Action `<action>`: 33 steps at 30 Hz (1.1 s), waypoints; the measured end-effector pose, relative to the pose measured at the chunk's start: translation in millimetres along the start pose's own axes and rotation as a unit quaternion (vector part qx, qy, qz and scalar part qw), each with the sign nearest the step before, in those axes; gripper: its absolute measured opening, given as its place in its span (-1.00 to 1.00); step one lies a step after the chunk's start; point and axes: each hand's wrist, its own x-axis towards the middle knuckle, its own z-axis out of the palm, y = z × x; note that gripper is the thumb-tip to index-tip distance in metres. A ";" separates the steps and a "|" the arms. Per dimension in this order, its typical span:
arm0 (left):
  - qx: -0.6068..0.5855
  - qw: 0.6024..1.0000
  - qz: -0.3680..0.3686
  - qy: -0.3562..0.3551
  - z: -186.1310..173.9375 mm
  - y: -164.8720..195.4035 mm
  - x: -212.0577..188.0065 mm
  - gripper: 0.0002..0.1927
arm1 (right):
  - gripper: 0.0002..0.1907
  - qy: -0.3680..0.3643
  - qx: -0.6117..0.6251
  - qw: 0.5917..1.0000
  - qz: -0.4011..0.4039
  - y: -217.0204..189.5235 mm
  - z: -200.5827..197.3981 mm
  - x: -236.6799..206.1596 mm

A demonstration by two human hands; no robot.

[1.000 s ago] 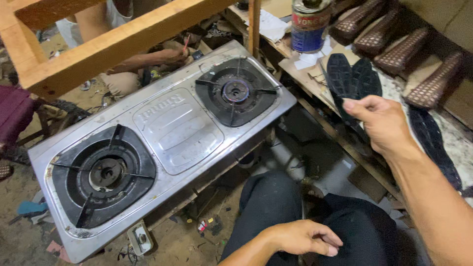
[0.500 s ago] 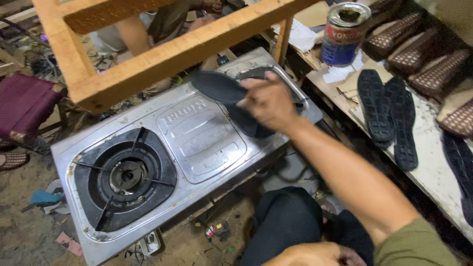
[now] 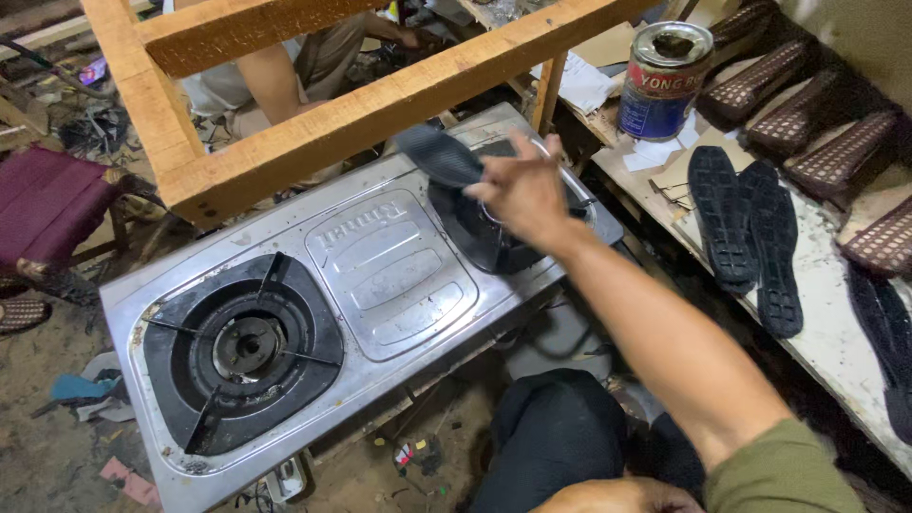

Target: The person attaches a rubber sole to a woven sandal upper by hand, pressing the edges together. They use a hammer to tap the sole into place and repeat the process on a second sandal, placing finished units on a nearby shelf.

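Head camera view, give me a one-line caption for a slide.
Right hand holds a black shoe sole over a gas stove's right burner.

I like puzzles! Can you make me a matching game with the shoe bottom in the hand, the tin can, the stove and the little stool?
Things:
1. shoe sole
2. tin can
3. gas stove
4. stool

Descriptions:
A. silver, two burners
B. dark red, far left
C. held in the right hand over a burner
D. upright on the bench

Pairs: 1-C, 2-D, 3-A, 4-B
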 end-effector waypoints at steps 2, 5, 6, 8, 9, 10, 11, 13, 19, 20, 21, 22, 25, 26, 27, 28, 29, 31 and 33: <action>-0.001 1.000 -0.008 -0.004 1.3 -0.1 3.9 -0.55 | -0.66 0.028 0.004 1.000 0.014 34.3 -8.0 -16.8; -0.028 0.998 -0.050 -0.014 4.8 1.9 8.9 -0.54 | -0.66 0.070 -0.007 0.997 0.028 84.6 -21.3 -53.8; -0.049 0.997 -0.053 -0.018 5.5 2.6 9.7 -0.55 | -0.66 0.049 -0.015 0.998 0.041 98.8 -25.5 -66.5; -0.045 0.997 -0.058 -0.014 9.5 6.7 9.8 -0.57 | -0.66 0.004 -0.030 0.997 0.069 122.0 -33.8 -90.6; -0.020 0.998 -0.060 -0.004 12.7 8.3 7.8 -0.57 | -0.66 0.009 -0.032 0.997 0.069 129.5 -35.4 -100.4; 0.007 0.998 -0.063 0.006 15.9 9.8 6.5 -0.57 | -0.66 0.016 -0.033 0.997 0.069 135.0 -36.8 -108.0; 0.003 0.997 -0.073 0.010 18.2 11.0 6.7 -0.56 | -0.66 0.024 -0.034 0.997 0.068 138.5 -37.6 -112.6; -0.006 0.995 -0.097 0.018 22.0 10.9 7.2 -0.54 | -0.65 0.040 -0.030 0.997 0.054 138.1 -35.9 -113.6; -0.050 0.996 -0.065 -0.024 19.9 -1.6 13.5 -0.54 | -0.72 0.099 0.007 0.993 -0.068 79.7 -16.3 -65.1; -0.020 0.999 -0.046 -0.013 19.3 -3.4 12.2 -0.54 | -0.76 0.111 0.022 0.987 -0.110 61.7 -11.9 -55.3; -0.009 0.999 -0.035 -0.010 18.9 -4.6 11.5 -0.54 | -0.80 0.121 0.037 0.980 -0.152 42.0 -6.6 -45.8; -0.005 0.999 -0.030 -0.009 17.5 -4.7 10.3 -0.55 | -0.78 0.110 0.015 0.977 -0.185 21.5 -1.0 -37.6; -0.002 1.000 -0.029 -0.007 15.7 -4.6 6.7 -0.55 | -0.83 0.026 0.016 0.976 -0.217 -36.4 18.6 -22.8; -0.005 1.000 -0.030 -0.008 14.4 -4.2 6.0 -0.55 | -0.80 0.034 0.010 0.970 -0.239 -49.2 23.8 -20.0; -0.006 0.999 -0.031 -0.008 15.0 -3.8 6.0 -0.56 | -0.75 0.041 0.003 0.965 -0.259 -58.0 27.9 -17.6; -0.008 0.999 -0.033 -0.009 14.7 -3.5 5.9 -0.56 | -0.71 0.048 -0.004 0.959 -0.278 -61.4 30.4 -16.1; -0.007 0.999 -0.035 -0.008 16.3 -3.3 6.5 -0.56 | -0.73 0.053 0.006 0.959 -0.279 -60.0 31.1 -15.2; -0.008 0.999 -0.036 -0.005 20.4 -3.2 7.6 -0.56 | -0.77 0.063 0.024 0.958 -0.280 -43.8 26.8 -15.2; -0.011 0.999 -0.038 0.003 23.3 -2.1 8.8 -0.56 | -0.73 0.074 0.015 0.973 -0.216 -14.7 13.3 -20.6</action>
